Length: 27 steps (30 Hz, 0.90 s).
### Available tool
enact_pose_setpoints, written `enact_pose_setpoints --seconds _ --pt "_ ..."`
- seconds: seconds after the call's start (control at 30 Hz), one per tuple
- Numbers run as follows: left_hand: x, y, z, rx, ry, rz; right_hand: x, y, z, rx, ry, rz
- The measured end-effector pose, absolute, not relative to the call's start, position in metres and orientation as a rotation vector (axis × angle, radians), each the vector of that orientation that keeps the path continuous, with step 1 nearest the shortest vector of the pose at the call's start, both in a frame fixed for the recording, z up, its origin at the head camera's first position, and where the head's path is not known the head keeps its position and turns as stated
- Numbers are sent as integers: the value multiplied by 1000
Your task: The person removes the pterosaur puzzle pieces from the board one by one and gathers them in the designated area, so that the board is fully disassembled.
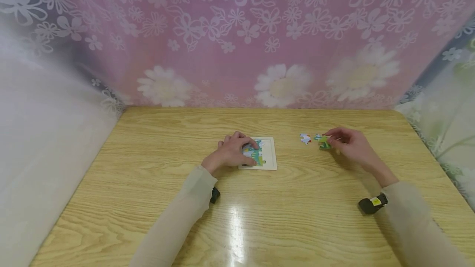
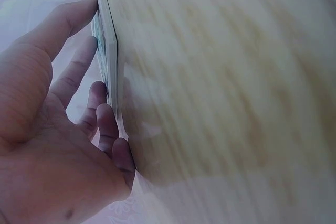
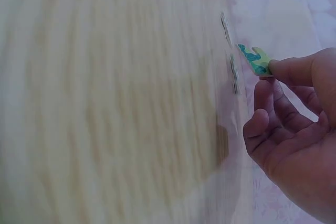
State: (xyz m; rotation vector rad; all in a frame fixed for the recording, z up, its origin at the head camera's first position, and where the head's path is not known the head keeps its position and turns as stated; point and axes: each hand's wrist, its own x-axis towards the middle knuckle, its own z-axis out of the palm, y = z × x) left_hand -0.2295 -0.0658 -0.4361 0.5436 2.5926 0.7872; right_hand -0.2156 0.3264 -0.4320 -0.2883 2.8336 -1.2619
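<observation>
My left hand (image 1: pixel 233 150) rests over a small puzzle board (image 1: pixel 270 153) with a pale border, covering its left part. Thumb and index finger touch the assembled green, blue and white picture pieces (image 1: pixel 258 158), while the other fingers lie by the board's far edge in the left wrist view. To the right, a green jigsaw piece (image 3: pixel 254 60) is pinched between the thumb and fingertips of my right hand (image 1: pixel 350 146), tilted above the table. Behind that piece lies another jigsaw piece (image 1: pixel 318 137), partly covered in the head view. A white-and-blue jigsaw piece (image 1: pixel 306 138) lies just left of it.
The wood-grain table (image 1: pixel 289 213) runs back to a pink flowered cloth (image 1: pixel 222 77). Pale cloth (image 1: pixel 52 106) hangs along the left, and more patterned cloth (image 1: pixel 452 122) on the right. Black wrist devices (image 1: pixel 371 205) sit by both sleeves.
</observation>
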Motion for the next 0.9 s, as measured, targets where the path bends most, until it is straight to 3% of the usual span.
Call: enact_pose_setpoints --seconds 0.9 --pt "-229 -66 -433 541 2579 789 -237 361 -435 -168 2915 -1073"
